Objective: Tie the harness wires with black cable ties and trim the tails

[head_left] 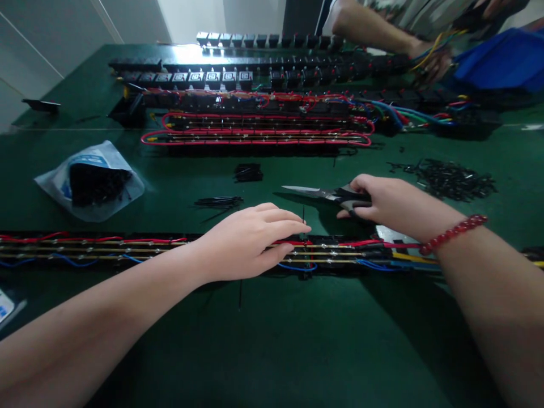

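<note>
My left hand (259,241) lies over a long black strip (165,246) with brass-coloured rails and red and blue wires. Its fingers are stretched out, with the thumb apart from them and a red wire passing between. By the fingertips, the thin tail of a black cable tie (304,214) sticks up from the strip. My right hand (374,198) is closed around the black handles of a pair of scissors (308,191), held above the table behind the strip. The blades point left and look nearly closed. Part of the strip is hidden under my left hand.
On the green table (272,340) are a plastic bag of black ties (100,184), two small bundles of cable ties (249,172) and a pile of black clippings (457,178). Several wired strips (263,136) lie behind. Another person's hand (433,59) holds wires near a blue bin (501,62).
</note>
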### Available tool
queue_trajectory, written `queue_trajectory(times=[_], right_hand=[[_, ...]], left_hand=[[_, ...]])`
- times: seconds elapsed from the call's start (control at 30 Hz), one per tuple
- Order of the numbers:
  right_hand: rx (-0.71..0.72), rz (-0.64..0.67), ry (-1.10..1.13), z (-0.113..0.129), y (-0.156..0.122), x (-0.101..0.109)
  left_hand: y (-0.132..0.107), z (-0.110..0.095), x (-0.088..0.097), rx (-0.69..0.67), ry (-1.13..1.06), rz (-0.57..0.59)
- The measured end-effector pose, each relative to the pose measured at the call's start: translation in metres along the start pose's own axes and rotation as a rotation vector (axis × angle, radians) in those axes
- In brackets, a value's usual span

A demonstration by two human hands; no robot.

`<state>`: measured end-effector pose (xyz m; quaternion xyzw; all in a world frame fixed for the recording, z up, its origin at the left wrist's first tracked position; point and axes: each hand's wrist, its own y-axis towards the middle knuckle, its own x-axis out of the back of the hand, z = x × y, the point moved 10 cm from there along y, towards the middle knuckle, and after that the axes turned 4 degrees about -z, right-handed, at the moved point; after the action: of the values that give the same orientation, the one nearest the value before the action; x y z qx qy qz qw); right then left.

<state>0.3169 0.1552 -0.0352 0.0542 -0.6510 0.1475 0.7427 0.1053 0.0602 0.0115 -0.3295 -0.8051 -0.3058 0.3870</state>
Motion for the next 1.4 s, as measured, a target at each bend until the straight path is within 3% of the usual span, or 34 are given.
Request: queue_trajectory(times=[0.2,0.37,0.47,0.57,0.7,0.83,1.0,1.17,1.4], right_hand=[[0.015,-0.008,0.066,0.013,-0.011,0.020],[-0.113,0.196,-0.030,0.011,-0.024,0.022],[-0.103,0.345,-0.091,0.014,-0.040,0.024],[-0.091,0.388,-0.151,0.009,-0.049,0.029],[-0.034,0.260,-0.199,0.001,-0.037,0.036],[0.008,0.123,-0.112,0.000,-0.017,0.032],[0.053,0.115,-0.044,0.003,-0.009,0.013],[0.210,-0.011,0.052,0.016,-0.010,0.014],[0.247,-0.060,0.084,0.028,-0.006,0.005]], left_hand=[[0.000,0.010,0.002,0.097,-0.027,-0.018],[0.000,0.013,0.005,0.127,0.000,-0.046],[0.001,0.012,0.006,0.120,0.016,-0.052],[0.001,0.012,0.004,0.123,0.017,-0.045],[0.001,0.017,0.005,0.188,0.002,-0.048],[-0.003,0.029,0.026,0.288,0.023,-0.104],[-0.024,0.075,0.058,0.558,0.471,-0.047],[-0.036,0.103,0.049,0.614,0.649,0.115],[-0.033,0.097,0.049,0.614,0.650,0.082]])
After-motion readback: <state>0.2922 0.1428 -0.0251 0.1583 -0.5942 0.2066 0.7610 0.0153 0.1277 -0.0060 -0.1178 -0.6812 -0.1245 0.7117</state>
